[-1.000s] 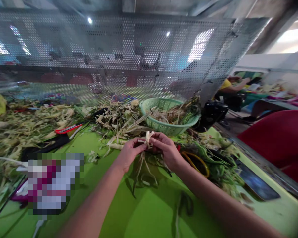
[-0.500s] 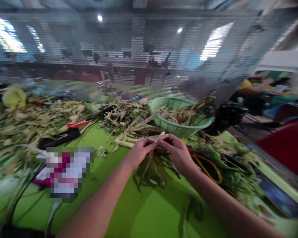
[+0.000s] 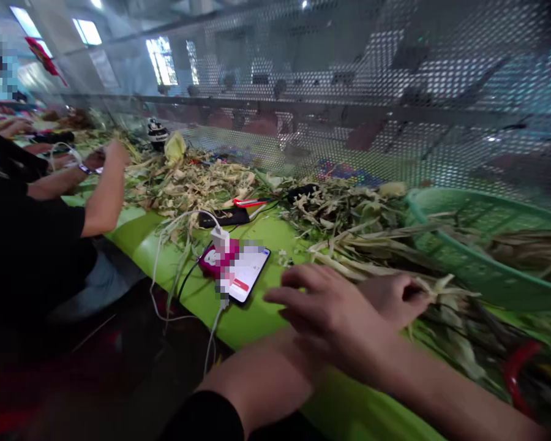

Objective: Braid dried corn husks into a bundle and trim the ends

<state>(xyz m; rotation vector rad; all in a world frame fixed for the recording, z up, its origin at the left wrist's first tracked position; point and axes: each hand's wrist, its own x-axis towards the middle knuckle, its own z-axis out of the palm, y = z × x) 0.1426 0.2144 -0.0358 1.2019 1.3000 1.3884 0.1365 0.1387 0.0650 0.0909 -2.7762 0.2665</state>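
Observation:
My left hand [image 3: 390,297] pinches a bundle of dried corn husk [image 3: 457,331], whose pale strips fan out and hang to its right. Crossing over my left forearm, my right hand [image 3: 324,306] reaches leftward with loosely bent fingers apart and nothing in them. A phone [image 3: 253,272] with a lit screen lies on the green table [image 3: 183,294], just left of my right fingertips and apart from them. Against the phone's left side sits a magenta power block [image 3: 211,260] with a white charger plug [image 3: 220,239] on top.
A green plastic basket [image 3: 468,229] with dried leaves stands at the right. Heaps of dried husks [image 3: 211,184] line a perforated metal screen [image 3: 349,110]. A red curved handle [image 3: 517,373] shows lower right. White cable [image 3: 155,275] hangs over the table edge. A person's arm [image 3: 105,202] works at left.
The view has swung left. My right hand has let go of the husk and moved left across my left forearm toward the phone. My left hand still pinches the husk.

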